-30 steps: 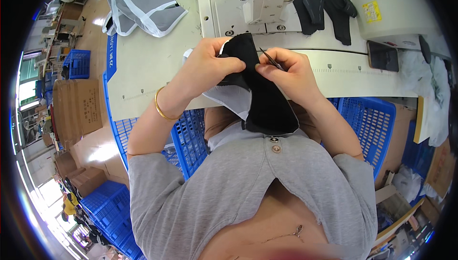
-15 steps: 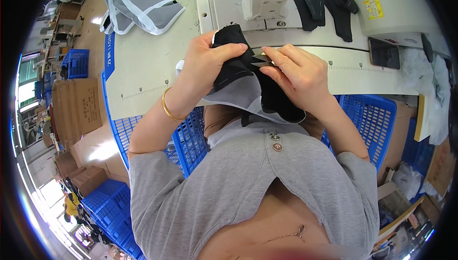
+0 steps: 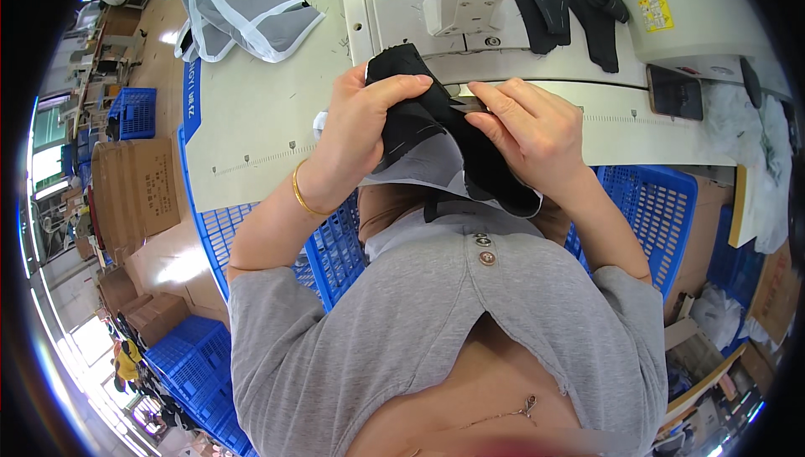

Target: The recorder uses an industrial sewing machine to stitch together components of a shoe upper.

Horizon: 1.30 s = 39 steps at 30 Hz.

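A black fabric garment piece [image 3: 411, 126] with a pale grey lining [image 3: 432, 161] hangs between my hands, in front of the sewing machine. My left hand [image 3: 356, 122] is closed on its upper left part, thumb pressed on top. In my right hand [image 3: 537, 130] is a pair of small thread snips [image 3: 470, 105], gripped between thumb and fingers. The blades point left and lie against the black fabric's edge; whether they are closed cannot be made out. The garment's right end hangs below my right hand.
The sewing machine head [image 3: 470, 0] stands just beyond my hands. Grey mesh pieces with white trim [image 3: 251, 12] lie at the far left, black fabric pieces [image 3: 545, 8] at the far right. A phone [image 3: 675, 94] rests on the right. Blue baskets [image 3: 646, 205] stand below the table edge.
Both hands have shifted slightly to the right or turned a little with the garment. The snips' blades, spread apart before, now look closer together at the fabric.
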{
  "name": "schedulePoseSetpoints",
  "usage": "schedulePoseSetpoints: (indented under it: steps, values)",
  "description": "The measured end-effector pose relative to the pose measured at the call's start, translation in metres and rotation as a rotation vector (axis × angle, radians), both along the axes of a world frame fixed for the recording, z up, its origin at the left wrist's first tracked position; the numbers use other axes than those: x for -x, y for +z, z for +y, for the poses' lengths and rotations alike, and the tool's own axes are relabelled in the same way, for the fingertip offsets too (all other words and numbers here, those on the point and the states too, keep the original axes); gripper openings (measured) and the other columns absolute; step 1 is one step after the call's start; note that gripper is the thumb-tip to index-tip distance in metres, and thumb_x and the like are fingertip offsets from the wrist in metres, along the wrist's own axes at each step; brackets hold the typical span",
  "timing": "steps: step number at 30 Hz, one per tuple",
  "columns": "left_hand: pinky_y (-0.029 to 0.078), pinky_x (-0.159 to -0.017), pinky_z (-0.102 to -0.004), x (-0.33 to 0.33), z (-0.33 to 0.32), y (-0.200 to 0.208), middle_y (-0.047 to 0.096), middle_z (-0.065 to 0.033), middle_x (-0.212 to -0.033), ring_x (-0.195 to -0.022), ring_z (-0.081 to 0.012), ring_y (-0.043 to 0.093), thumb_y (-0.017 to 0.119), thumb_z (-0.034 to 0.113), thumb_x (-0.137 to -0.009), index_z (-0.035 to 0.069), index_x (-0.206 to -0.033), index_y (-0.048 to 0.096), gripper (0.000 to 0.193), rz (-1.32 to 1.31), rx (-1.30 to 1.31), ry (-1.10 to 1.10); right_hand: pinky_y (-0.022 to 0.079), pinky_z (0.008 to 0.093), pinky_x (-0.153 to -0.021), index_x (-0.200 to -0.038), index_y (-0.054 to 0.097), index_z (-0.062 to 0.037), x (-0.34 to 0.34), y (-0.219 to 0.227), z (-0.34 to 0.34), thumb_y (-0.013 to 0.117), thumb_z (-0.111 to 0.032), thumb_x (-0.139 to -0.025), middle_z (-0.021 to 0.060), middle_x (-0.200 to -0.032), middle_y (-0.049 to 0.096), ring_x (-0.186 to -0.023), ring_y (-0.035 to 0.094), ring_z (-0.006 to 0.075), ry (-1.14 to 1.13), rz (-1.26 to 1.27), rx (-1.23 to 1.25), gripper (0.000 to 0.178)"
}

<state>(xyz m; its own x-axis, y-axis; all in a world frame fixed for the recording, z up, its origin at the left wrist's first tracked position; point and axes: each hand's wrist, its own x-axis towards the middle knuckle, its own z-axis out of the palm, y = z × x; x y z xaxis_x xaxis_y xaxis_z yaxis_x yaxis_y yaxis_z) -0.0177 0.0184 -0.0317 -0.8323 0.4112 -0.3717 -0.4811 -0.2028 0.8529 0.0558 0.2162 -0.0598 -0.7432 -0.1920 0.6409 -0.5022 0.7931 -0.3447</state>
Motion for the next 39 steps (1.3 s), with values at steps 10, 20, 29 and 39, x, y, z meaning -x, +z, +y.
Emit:
schedulePoseSetpoints:
  steps: [10, 20, 29, 39]
  values:
    - [0.055, -0.063, -0.027, -0.005, 0.007, 0.001, 0.069, -0.0094, -0.082, -0.07, -0.0147, 0.066, 0.067, -0.001, -0.082, -0.004, -0.088, 0.066, 0.007, 0.02, 0.009, 0.019, 0.047, 0.0302, -0.052, -0.096, 0.067, -0.0044, 0.002, 0.001, -0.002, 0.075, -0.025, -0.076, 0.0027, -0.075, 0.058, -0.061, 0.06, 0.0181, -0.001, 0.018, 0.007, 0.03]
    - [0.053, -0.061, -0.0251, -0.006, 0.011, 0.0, 0.069, -0.0086, -0.08, -0.068, -0.0128, 0.065, 0.068, 0.0, -0.082, -0.004, -0.088, 0.066, 0.008, 0.056, 0.035, 0.025, 0.046, 0.0278, -0.052, -0.097, 0.067, -0.0033, 0.0, -0.004, 0.001, 0.075, -0.018, -0.079, 0.0035, -0.075, 0.06, -0.06, 0.059, 0.0165, -0.017, -0.007, 0.119, 0.025]
    - [0.051, -0.068, -0.0256, 0.004, 0.013, 0.002, 0.067, -0.0055, -0.084, -0.075, -0.0113, 0.063, 0.072, 0.007, -0.08, -0.001, -0.095, 0.064, 0.018, 0.308, 0.186, -0.209, 0.041, 0.02, -0.059, -0.092, 0.067, 0.0007, 0.031, 0.012, -0.013, 0.07, -0.013, -0.088, -0.0016, -0.074, 0.063, -0.068, 0.052, 0.0023, 0.151, -0.596, 1.012, 0.015]
    - [0.045, -0.07, -0.0271, -0.032, 0.009, -0.026, 0.058, -0.0084, -0.086, -0.079, -0.0159, 0.057, 0.079, 0.008, -0.077, 0.0, -0.093, 0.058, 0.028, 0.843, 0.563, 0.305, 0.032, 0.0196, -0.051, -0.078, 0.061, -0.0012, 0.039, 0.001, -0.015, 0.071, -0.011, -0.086, -0.0059, -0.061, 0.05, -0.059, 0.039, 0.0006, -0.139, -0.388, 1.016, 0.016]
